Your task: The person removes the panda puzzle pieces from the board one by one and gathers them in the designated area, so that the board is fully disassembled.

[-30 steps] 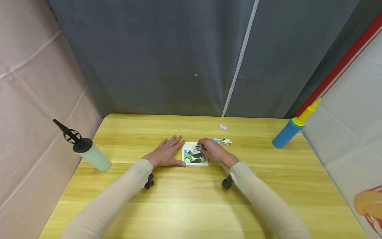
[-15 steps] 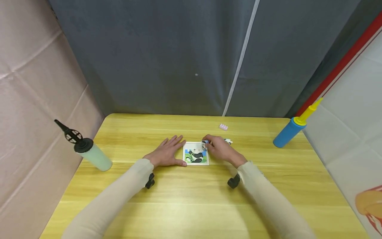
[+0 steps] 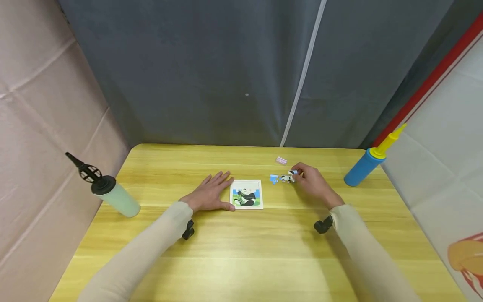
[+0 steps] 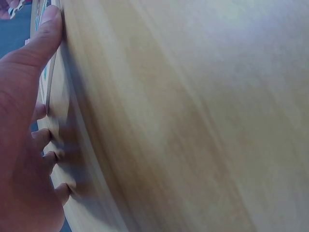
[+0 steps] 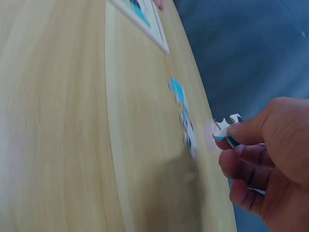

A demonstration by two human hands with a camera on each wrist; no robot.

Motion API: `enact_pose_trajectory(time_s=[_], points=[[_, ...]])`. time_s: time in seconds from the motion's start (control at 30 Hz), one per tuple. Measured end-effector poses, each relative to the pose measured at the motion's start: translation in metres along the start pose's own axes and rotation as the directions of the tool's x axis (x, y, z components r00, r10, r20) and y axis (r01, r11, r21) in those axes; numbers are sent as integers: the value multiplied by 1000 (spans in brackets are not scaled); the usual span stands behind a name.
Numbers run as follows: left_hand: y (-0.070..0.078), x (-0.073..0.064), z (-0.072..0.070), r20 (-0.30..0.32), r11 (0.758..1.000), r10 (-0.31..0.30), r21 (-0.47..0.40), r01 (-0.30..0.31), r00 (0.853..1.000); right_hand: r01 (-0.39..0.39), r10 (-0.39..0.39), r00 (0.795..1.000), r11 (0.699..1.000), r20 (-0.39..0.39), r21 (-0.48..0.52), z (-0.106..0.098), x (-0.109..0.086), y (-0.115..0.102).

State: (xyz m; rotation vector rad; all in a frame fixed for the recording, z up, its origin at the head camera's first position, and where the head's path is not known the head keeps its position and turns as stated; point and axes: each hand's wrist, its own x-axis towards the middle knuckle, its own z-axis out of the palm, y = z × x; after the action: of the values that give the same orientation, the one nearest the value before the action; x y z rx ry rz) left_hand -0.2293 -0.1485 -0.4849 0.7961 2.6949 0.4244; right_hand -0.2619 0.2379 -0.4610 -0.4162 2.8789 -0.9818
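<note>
A white-framed panda puzzle (image 3: 247, 197) lies on the table, its lower part filled with a panda picture and its upper part bare white. My left hand (image 3: 209, 195) rests spread on the table at the frame's left side, thumb at the lower left corner, as the left wrist view also shows. Off to the right, my right hand (image 3: 315, 184) pinches a black, white and blue puzzle piece (image 5: 226, 131) between thumb and fingers, held above the table. Beside it lie a blue piece (image 3: 273, 179) and a white and black piece (image 3: 285, 178).
A pink studded block (image 3: 281, 160) lies behind the loose pieces. At the left stands a pale green pump (image 3: 120, 200) with a black nozzle, and at the right a blue pump (image 3: 364, 168) with a yellow nozzle. A grey curtain (image 3: 211, 84) hangs behind the table (image 3: 241, 260).
My right hand has moved right, away from the puzzle frame, carrying the piece with it. The frame's upper area and the loose pieces now show uncovered. The left hand has stayed put.
</note>
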Motion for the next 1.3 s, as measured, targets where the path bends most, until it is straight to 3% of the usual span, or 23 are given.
enact_pose_trajectory(time_s=[0.4,0.57,1.07,1.3], points=[[-2,-4,1,1,1000,-2,-7,2,1000,-73,73,997,997,3,-24,-6,-10,30],[-3,-4,1,2,1000,-6,-16,6,1000,-112,112,994,994,14,-11,-2,-8,29],[-4,-5,0,-3,1000,-12,-14,12,1000,-127,128,992,990,1,-62,5,1,28],[-4,-3,1,-11,1000,3,-3,-3,1000,-117,113,992,989,-57,-87,7,-4,24]])
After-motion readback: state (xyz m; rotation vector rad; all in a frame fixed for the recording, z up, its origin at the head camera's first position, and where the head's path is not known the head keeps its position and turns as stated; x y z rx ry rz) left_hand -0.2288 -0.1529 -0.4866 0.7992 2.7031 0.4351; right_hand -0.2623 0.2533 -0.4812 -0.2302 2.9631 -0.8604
